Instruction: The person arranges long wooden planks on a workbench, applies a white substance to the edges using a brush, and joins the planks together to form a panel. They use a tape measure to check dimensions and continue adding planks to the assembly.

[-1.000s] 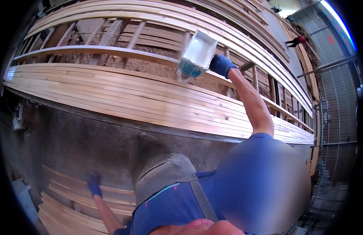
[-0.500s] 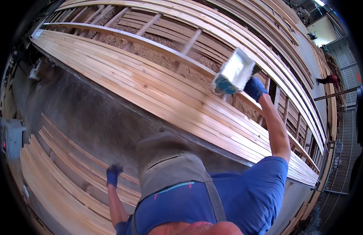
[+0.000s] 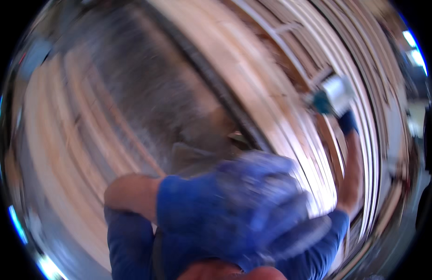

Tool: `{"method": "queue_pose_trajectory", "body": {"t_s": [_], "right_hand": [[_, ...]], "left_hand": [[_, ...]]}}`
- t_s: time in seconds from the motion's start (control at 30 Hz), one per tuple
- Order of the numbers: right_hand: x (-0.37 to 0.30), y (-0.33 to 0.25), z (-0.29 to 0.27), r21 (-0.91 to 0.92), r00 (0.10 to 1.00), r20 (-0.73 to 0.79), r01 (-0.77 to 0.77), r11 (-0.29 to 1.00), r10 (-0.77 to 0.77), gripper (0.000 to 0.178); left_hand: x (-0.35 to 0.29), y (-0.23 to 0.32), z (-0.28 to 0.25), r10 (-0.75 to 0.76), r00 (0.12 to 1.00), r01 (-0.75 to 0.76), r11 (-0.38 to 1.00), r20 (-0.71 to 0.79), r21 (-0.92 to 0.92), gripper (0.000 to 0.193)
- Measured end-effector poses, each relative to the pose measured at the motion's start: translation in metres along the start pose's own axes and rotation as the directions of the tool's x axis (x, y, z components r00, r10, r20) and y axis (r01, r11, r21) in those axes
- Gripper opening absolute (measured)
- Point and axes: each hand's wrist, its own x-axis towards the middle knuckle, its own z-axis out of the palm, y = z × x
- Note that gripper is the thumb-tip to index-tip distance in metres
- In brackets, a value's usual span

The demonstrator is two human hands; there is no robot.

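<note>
Motion smears the view. Out to the right, my right hand (image 3: 348, 123), in a dark blue glove, is closed on a box-shaped tub (image 3: 338, 93). The tub is coated white, with a teal-blue side, and is held over a rail near the long boards. My left arm is bent, with its elbow out to the left. Large and blurred, my left hand (image 3: 260, 200) in a blue glove is raised close in front of my chest. Its fingers are too smeared to read, and I cannot tell whether it holds anything.
Long pale boards (image 3: 246, 60) lie side by side on a dark-edged bench (image 3: 211, 77). More strips (image 3: 365, 93) run along the right side. Several planks (image 3: 52, 140) lie at the left, with a grey floor (image 3: 136, 70) between them and the bench.
The view has swung round and blurred. My left hand has come up from low on the left to in front of my chest. The tub is still in my right hand, now farther right.
</note>
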Motion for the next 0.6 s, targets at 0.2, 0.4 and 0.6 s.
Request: {"method": "queue_pose_trajectory", "body": {"t_s": [0.2, 0.4, 0.6], "right_hand": [[-0.19, 0.068, 0.041, 0.132, 0.999, -0.014, 0.034, 0.991, -0.032, 0.018], [-0.345, 0.146, 0.054, 0.17, 0.996, -0.07, 0.068, 0.983, -0.057, 0.019], [-0.479, 0.233, 0.07, 0.174, 0.993, -0.091, 0.093, 0.98, -0.078, 0.019]], "left_hand": [[-0.093, 0.222, 0.143, -0.136, 0.972, 0.061, 0.934, 0.193, 0.351, 0.04], [-0.13, 0.386, 0.311, -0.346, 0.935, 0.348, 0.859, -0.076, 0.375, 0.047], [-0.17, 0.44, 0.418, -0.086, 0.98, 0.113, 0.983, -0.181, 0.146, 0.041]]}}
